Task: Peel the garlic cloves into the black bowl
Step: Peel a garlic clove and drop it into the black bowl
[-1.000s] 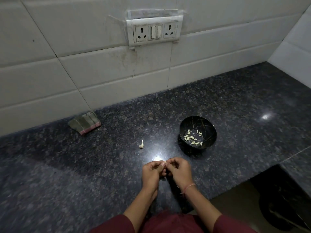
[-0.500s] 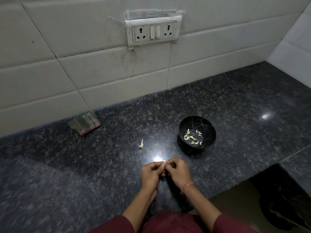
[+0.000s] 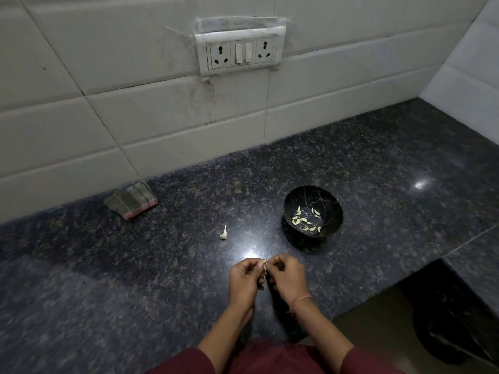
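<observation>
Garlic clove (image 3: 265, 267) sits pinched in grip of left hand (image 3: 244, 280) and right hand (image 3: 286, 276); black bowl (image 3: 333, 207), cloth (image 3: 131, 201) well apart.

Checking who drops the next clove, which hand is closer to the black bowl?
Right. The right hand is on the near side of the black bowl, slightly left of it; the left hand lies farther left. Both pinch one garlic clove.

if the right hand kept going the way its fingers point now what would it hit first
Probably the left hand: the right hand points toward it, with only the garlic clove they both pinch between them.
</observation>
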